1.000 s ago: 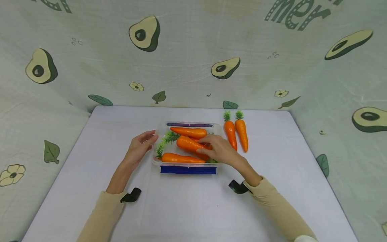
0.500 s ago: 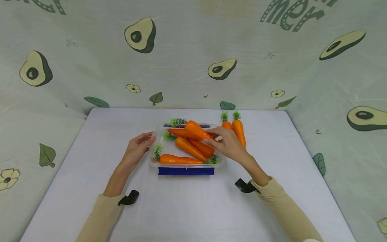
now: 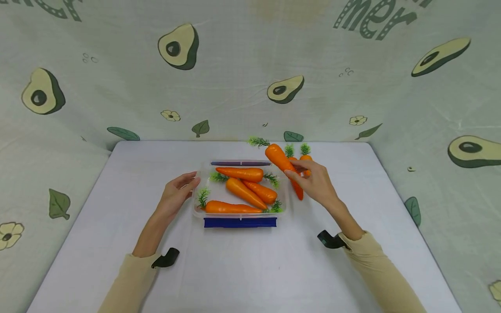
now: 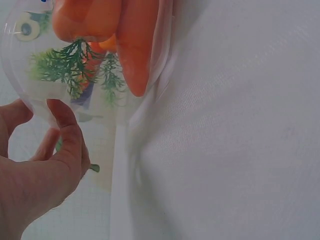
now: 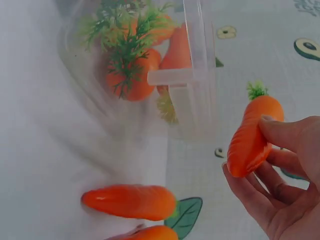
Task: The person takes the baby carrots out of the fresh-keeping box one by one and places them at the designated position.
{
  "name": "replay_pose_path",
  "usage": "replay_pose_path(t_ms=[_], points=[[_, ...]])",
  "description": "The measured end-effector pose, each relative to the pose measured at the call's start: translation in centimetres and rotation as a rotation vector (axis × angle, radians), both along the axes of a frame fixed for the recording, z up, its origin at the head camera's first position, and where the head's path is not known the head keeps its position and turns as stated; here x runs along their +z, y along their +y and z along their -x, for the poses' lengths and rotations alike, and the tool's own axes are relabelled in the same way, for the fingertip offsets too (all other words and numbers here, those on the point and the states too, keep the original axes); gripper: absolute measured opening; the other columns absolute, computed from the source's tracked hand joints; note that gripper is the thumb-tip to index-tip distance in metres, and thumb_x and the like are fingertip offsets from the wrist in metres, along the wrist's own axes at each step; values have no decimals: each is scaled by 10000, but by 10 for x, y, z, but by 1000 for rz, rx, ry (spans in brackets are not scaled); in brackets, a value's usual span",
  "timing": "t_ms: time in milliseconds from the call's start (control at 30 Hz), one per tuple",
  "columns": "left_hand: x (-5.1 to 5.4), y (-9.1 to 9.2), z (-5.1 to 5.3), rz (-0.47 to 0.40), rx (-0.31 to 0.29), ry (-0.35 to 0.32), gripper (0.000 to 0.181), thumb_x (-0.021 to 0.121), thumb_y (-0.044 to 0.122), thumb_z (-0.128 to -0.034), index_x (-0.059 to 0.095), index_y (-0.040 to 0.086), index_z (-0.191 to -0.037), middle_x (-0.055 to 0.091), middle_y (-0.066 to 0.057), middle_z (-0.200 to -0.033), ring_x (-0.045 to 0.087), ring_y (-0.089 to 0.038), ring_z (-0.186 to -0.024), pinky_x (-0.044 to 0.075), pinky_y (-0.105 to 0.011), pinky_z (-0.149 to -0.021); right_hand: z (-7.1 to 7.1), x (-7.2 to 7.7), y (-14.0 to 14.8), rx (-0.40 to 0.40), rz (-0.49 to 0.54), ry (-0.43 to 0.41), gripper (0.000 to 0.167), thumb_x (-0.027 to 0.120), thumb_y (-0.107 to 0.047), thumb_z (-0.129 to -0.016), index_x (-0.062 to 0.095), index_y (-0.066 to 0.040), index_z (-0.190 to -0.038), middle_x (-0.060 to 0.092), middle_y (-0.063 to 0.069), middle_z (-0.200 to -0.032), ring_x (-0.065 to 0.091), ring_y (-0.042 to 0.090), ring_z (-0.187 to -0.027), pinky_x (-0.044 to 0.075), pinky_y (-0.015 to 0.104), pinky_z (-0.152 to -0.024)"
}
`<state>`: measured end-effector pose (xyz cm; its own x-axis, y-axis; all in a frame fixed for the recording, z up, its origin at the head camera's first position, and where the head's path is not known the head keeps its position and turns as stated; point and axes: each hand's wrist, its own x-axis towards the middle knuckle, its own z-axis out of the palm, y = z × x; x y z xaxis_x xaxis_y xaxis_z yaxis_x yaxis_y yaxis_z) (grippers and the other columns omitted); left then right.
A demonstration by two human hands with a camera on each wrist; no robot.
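Orange carrot (image 3: 276, 154) tilts, pinched by right hand (image 3: 317, 182), seemingly airborne.

The rightmost carrot (image 3: 305, 158) is largely hidden by the right hand (image 3: 316, 181) in the head view and cut off below in the right wrist view

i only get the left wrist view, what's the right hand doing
Observer: The right hand pinches a carrot, held outside the container, past its right side.
Operator: ok and how many are inside, mine cuts off
Observer: Four carrots lie in it, as the head view shows.
Operator: any loose ones elsewhere
Observer: Yes, two loose carrots lie on the table, to the right of the container.
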<state>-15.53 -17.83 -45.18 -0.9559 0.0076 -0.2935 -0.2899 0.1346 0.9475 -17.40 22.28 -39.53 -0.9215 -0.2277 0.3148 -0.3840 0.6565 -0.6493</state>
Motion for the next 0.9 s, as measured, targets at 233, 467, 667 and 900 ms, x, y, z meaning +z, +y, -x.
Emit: replay_pose_path(t_ms=[233,467,667,900], points=[[0,0,-1,6,2,-1,683,666,459,-995,463,114,-1548,459,-100,-1557,486,-267,-1324,449,-320,-1069,-1,-10,23,-80,39,-19,367,787,-149,-929,711,59,-1221,713,219,-1061,676,372,-968,569,556,-862],[0,0,-1,0,0,4,687,670,460,-992,465,108,-1546,440,-96,-1569,484,-271,-1319,437,-354,-1090,-2,-23,47,-188,0,-24,412,777,-209,-943,696,50,-1253,711,214,-1078,665,365,-983,585,409,-811],[-2,-2,-2,-12,7,7,677,675,452,-991,475,105,-1538,454,-91,-1555,487,-266,-1317,454,-302,-1053,-4,-32,62,-253,1,-38,440,760,-245,-960,683,48,-1279,708,233,-1113,648,371,-1010,476,132,-702],[0,1,-1,4,-2,-5,684,661,472,-994,461,129,-1551,455,-89,-1561,472,-248,-1332,423,-352,-1097,-2,-43,78,-339,22,-42,453,729,-285,-983,680,51,-1283,718,247,-1088,649,371,-988,442,184,-714]])
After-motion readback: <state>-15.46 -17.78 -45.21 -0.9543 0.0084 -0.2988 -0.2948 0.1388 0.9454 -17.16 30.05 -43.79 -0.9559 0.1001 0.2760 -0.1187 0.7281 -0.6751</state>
